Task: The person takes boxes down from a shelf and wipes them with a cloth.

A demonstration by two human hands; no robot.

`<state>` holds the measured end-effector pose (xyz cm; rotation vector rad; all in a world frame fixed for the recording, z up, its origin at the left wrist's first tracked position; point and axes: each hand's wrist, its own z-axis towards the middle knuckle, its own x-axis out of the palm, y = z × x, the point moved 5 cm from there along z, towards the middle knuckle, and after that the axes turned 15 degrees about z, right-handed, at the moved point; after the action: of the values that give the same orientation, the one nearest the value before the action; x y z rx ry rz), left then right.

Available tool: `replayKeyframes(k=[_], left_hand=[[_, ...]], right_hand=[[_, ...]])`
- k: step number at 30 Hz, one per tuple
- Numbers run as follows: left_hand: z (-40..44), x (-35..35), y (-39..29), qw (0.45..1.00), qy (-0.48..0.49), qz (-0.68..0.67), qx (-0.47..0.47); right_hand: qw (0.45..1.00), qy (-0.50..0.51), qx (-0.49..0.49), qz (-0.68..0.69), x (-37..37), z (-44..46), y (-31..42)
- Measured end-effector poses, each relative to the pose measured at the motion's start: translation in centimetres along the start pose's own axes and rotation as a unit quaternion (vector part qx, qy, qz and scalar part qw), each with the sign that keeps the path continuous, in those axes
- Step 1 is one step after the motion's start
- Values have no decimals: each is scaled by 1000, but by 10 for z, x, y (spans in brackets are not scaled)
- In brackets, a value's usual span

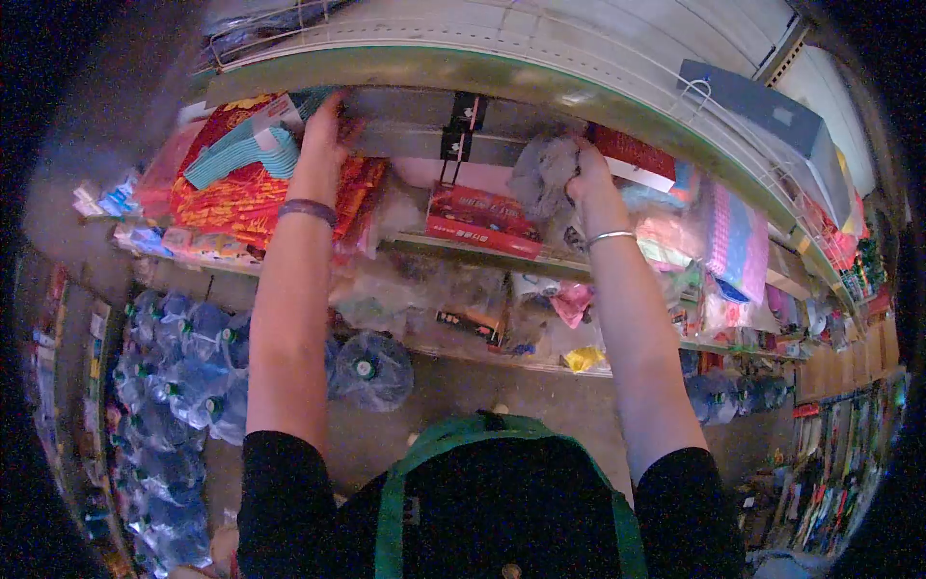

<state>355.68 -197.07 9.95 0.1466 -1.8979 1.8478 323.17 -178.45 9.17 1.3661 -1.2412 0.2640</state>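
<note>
My left hand [326, 130] reaches onto the shelf by a pair of teal ribbed socks [256, 152] with a paper band. The socks lie on a pile of red and orange patterned cloth [227, 203]. This hand's fingers are blurred and partly hidden, so their grip does not show. To the right, my right hand [590, 172] closes on a crumpled grey bundle [546, 174], perhaps cloth or plastic. Between the two hands stands a red box [482, 217] with printed lettering. Another red box [632, 156] is just beyond my right hand.
A wire-railed upper shelf [434, 66] runs above my hands. Lower left stand several large clear water bottles [193, 367], with one bottle [371, 369] nearer the middle. Folded pink and blue textiles [735, 241] sit to the right, and a yellow packet [584, 360] is lower down.
</note>
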Motion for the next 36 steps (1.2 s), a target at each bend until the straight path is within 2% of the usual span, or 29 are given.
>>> replayKeyframes(k=[3,6,9,13,18,21,24,28,31,34,35,36], left_hand=[[16,-2,2,997,-17,74,-19],[10,0,-3,962,-85,226,-132],[14,5,3,990,35,129,-44],[-39,19,-14,991,23,104,-78],[-43,16,-4,993,55,33,-96],[-24,2,19,996,18,1,-87],[-53,8,10,995,40,26,-83],[-80,9,13,996,29,23,-77],[-82,6,24,996,49,-6,-78],[-85,7,21,997,15,12,-81],[-91,13,17,997,21,-19,-78],[-96,12,7,989,18,135,59]], right_hand=[[999,-16,16,-24,-6,-8,-10],[998,-28,60,-6,-18,-8,-40],[993,5,120,-19,-1,-22,-75],[981,45,182,47,23,-17,-114],[989,10,138,41,28,-24,-121],[991,-3,132,31,8,7,-130],[991,-11,125,52,-14,31,-138],[992,-44,92,72,-8,7,-137],[992,-15,103,66,-25,25,-135],[998,16,47,36,-18,23,-133],[998,10,49,33,-16,17,-132],[998,5,50,31,-12,11,-129]])
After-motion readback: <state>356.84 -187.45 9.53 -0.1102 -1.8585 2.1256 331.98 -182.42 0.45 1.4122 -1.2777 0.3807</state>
